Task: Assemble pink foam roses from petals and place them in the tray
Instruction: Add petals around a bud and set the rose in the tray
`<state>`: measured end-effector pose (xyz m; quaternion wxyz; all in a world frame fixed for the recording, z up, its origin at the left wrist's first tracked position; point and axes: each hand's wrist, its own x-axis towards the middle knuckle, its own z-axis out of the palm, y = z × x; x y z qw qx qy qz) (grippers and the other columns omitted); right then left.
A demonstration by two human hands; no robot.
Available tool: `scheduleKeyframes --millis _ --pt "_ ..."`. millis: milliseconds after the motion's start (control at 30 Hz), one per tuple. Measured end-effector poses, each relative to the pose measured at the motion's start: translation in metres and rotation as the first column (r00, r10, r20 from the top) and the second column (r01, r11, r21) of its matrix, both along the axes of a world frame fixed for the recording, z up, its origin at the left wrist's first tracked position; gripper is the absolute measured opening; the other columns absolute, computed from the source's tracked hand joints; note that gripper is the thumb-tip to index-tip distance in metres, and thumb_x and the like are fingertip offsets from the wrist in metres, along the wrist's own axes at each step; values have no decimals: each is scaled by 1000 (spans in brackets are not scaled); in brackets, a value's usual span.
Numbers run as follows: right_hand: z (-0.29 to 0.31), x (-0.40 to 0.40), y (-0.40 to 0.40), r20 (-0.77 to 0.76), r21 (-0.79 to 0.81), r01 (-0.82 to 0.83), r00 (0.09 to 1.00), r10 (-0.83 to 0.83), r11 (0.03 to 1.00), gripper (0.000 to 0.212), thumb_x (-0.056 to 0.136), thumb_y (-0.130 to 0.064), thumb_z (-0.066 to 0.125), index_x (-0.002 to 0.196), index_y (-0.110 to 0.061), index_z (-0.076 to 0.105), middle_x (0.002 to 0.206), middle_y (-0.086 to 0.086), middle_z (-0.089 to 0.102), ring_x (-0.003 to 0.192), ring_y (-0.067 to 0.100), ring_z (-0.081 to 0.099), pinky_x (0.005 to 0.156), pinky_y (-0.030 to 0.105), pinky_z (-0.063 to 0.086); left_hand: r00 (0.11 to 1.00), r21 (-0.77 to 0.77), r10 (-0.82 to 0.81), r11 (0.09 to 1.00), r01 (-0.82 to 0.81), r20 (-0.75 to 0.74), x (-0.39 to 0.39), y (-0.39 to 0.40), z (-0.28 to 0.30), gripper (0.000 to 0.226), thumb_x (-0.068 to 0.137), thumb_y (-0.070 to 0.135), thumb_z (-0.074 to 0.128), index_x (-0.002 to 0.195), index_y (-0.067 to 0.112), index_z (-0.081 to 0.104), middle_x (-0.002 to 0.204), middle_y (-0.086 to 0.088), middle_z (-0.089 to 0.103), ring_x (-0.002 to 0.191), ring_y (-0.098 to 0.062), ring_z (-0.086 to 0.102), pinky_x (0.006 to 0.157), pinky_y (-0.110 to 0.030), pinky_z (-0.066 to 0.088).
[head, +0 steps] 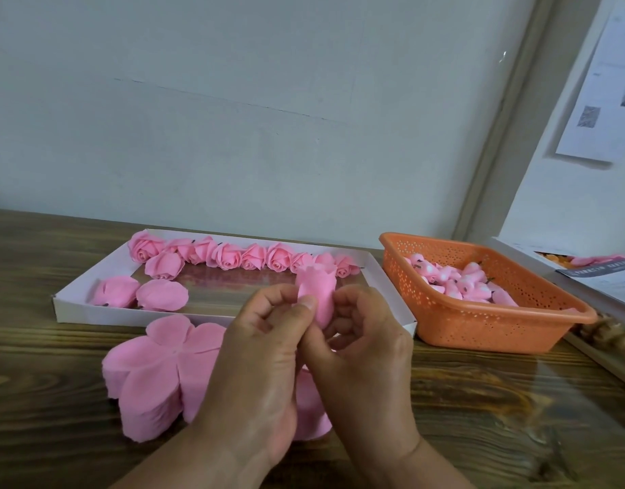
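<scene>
A half-wrapped pink foam rose (pixel 317 289) stands upright between both hands, its petals folded up around the core. My left hand (pixel 258 351) pinches its left side with thumb and fingers. My right hand (pixel 364 351) holds its right side and base. Under my hands lies a stack of flat pink five-lobed petal sheets (pixel 155 368) on the table, partly hidden by my wrists. Behind it sits the white tray (pixel 74 305), with a row of finished pink roses (pixel 230 255) along its far side and two more roses (pixel 141 294) lying at its near left.
An orange perforated basket (pixel 480 330) full of pink rose cores (pixel 463 280) stands right of the tray. Papers and a flat box (pixel 597 273) lie at the far right. The wooden table (pixel 515 418) meets a white wall behind.
</scene>
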<state>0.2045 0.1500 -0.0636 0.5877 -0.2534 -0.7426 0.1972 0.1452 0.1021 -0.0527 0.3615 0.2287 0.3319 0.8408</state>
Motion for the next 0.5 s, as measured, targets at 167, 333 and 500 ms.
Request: scheduleKeyframes --millis 167,333,500 --pt "3 4 4 -3 -41 -89 996 89 995 19 70 -18 78 76 -14 61 58 -1 58 46 13 51 48 40 48 996 -22 48 999 -50 -80 -5 0 -2 19 58 21 70 75 14 64 69 -12 67 62 -18 66 58 -28 55" --pt "6 8 2 -95 -134 -249 967 238 959 15 67 -18 70 79 -13 64 62 6 63 54 21 60 54 38 52 995 43 -77 996 80 -65 -5 -2 0 45 66 22 67 108 5 63 89 -17 73 80 -24 73 63 -26 57" --pt "10 13 1 -114 -177 -451 892 437 875 14 69 -13 69 82 -15 67 68 8 65 57 22 60 55 35 51 914 35 -403 914 404 -43 -14 -6 2 24 75 26 68 85 7 77 95 -20 72 90 -25 71 72 -28 58"
